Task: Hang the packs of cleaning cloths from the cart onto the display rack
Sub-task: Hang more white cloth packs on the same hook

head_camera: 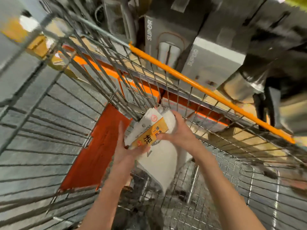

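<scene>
Both hands were down inside the wire cart [216,163], meeting on one pack of cleaning cloths [150,128]. The pack was a white bundle with a yellow-orange card band bearing printed characters, held above the cart's mesh floor and near its far end. Its long axis ran on a slant, the near end low toward the left hand [126,146] and the far end raised toward the cart's far wall, close to the wires there. The left hand cupped the lower near end, thumb up along the side and fingers curled underneath. The right hand [180,130] gripped the upper side, thumb pressed across the card band and fingers wrapped over the white cloth. More white cloth [162,165] lay beneath the held pack, hanging down toward the mesh; whether it belonged to the same pack was hard to tell in the blur.

An orange flap [98,146] stood just left of the pack inside the cart. Along the cart's right rim ran an orange rail [199,85]. Beyond that rim stood grey boxes [214,58] printed SUPOR. Left of the cart lay grey floor [33,100].
</scene>
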Demonstrator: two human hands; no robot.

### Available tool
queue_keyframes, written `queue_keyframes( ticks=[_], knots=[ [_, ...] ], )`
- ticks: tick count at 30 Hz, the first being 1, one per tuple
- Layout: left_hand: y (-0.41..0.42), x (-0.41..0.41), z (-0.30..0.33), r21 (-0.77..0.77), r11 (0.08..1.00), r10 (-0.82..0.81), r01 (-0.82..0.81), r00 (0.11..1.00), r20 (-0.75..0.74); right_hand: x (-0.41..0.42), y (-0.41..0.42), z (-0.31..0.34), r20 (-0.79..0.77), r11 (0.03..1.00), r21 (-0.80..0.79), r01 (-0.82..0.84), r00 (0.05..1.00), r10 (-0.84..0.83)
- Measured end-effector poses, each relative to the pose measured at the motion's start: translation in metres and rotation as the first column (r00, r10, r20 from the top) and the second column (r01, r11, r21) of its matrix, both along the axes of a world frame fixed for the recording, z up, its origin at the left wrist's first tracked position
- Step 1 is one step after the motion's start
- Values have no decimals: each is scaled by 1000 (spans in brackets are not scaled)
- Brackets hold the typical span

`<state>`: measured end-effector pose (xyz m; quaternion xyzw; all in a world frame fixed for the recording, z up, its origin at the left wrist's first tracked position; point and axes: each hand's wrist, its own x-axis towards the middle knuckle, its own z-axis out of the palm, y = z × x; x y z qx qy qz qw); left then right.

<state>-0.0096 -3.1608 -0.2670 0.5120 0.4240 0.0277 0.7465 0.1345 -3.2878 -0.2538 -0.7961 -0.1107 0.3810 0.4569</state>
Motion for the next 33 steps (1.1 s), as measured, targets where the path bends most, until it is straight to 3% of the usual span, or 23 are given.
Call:
queue_keyframes(
  ticks=[5,13,21,27,31,33],
  knots=[
    [-7,-10,55,-46,997,64,-61,995,78,-11,-22,66,-2,999,48,-20,1000,20],
    [-14,-31,135,5,998,-57,57,986,154,-33,-52,148,4,996,82,20,1000,-21],
    [-23,-75,191,-51,995,94,-82,952,293,-78,-54,208,-69,990,142,14,998,-4],
    [-35,-116,241,109,941,256,-321,884,391,-110,-32,251,-140,961,266,71,990,-35],
    [-38,-160,272,347,876,153,-335,875,459,-131,-6,273,-191,952,304,29,981,30],
    [-35,-178,283,444,852,77,-278,905,419,-140,7,281,-210,944,329,-9,974,82]
  ],
)
